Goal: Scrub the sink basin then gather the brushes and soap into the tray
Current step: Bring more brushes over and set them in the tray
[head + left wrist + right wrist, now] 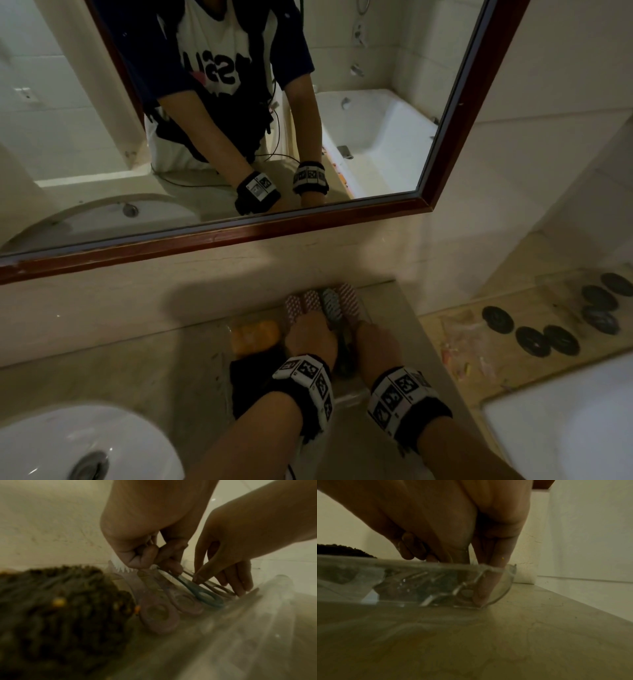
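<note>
A clear plastic tray [352,392] sits on the beige counter against the wall. Several brushes [322,303] lie side by side in it, bristle heads toward the wall. Their handles end in loops, some pink [157,612] and one teal [204,595]. An orange soap bar [255,335] and a dark scrubber [248,380] lie at the tray's left. My left hand [306,334] is over the handles, fingers curled and pinching the teal brush [173,573]. My right hand [375,342] reaches in beside it, straight fingers [240,588] touching the rightmost handles. Seen through the tray wall [368,574], they reach the tray floor.
The white sink basin [68,442] is at the lower left, with its drain showing. A framed mirror [239,236] hangs above the counter. On the right, a white bathtub [565,428] and a ledge with several black discs [548,339] lie beyond the counter edge.
</note>
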A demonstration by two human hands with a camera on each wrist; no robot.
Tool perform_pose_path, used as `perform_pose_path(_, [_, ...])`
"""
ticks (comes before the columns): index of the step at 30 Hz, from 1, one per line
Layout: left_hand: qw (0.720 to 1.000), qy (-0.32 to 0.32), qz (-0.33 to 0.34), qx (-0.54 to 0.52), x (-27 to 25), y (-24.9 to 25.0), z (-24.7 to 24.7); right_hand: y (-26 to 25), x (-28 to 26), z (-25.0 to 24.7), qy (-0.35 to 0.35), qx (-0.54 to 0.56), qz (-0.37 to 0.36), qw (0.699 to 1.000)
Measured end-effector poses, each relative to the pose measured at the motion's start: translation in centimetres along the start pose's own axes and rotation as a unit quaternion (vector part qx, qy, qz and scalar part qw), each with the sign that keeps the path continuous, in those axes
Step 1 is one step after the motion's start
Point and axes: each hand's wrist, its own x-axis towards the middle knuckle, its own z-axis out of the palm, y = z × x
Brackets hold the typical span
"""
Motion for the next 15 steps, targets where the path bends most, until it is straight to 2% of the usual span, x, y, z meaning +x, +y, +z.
perform_pose_path(4, [1.000, 0.003, 0.001, 0.016, 0.0, -0.4, 0.0, -0.1, 0.0, -0.1, 0.017, 0.034, 0.005, 0.999])
perform_pose_path(9, [1.000, 0.013, 0.028, -0.004, -0.6, -0.2, -1.4, -0.4, -0.3, -0.6, 0.017, 0.017, 0.016, 1.000])
perform_pose_path(15, [0.995, 0.030, 0.074, -0.068, -3.5, -0.8, -6.5, -0.9, -3.3, -3.4, 0.091, -0.022, 0.013, 0.996])
